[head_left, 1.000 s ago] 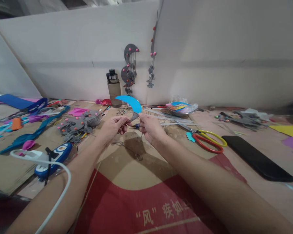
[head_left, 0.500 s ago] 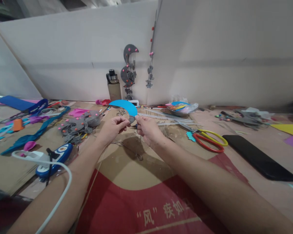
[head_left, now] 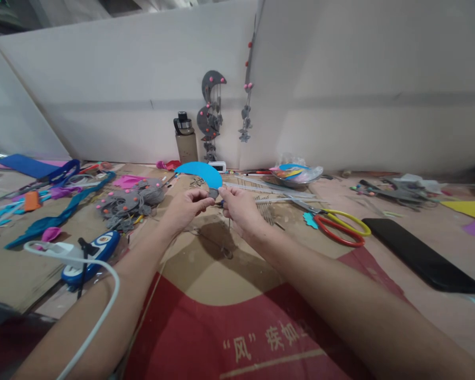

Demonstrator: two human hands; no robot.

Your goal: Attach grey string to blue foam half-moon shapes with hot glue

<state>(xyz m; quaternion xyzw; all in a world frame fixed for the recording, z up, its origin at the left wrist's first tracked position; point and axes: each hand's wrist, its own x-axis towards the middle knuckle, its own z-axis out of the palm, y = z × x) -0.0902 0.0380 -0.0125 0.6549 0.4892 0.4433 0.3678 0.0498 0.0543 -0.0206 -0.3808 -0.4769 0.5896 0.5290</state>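
Note:
A bright blue crescent cutout (head_left: 200, 170) is pinched at its right end by my right hand (head_left: 239, 208), with a small grey piece (head_left: 213, 193) just under it. Close on the left, my left hand (head_left: 190, 208) has thumb and forefinger pressed together at the edge of that grey piece. Whether its fingertips grip the grey piece or a thread is too small to make out. A thin grey cord (head_left: 221, 250) trails below both hands onto the cardboard (head_left: 206, 285).
Scissors (head_left: 340, 227) with red and yellow handles and a black phone (head_left: 423, 256) lie to the right. Leftward are grey felt pieces (head_left: 130, 203), a blue glue gun-like tool (head_left: 91, 258) and a white cable (head_left: 116, 285). A bottle (head_left: 186, 140) stands behind, near hanging grey crescents (head_left: 211, 105).
My left hand has shifted slightly right, nearer the grey piece and my right hand. The blue crescent stays in nearly the same place, and the view has moved a little.

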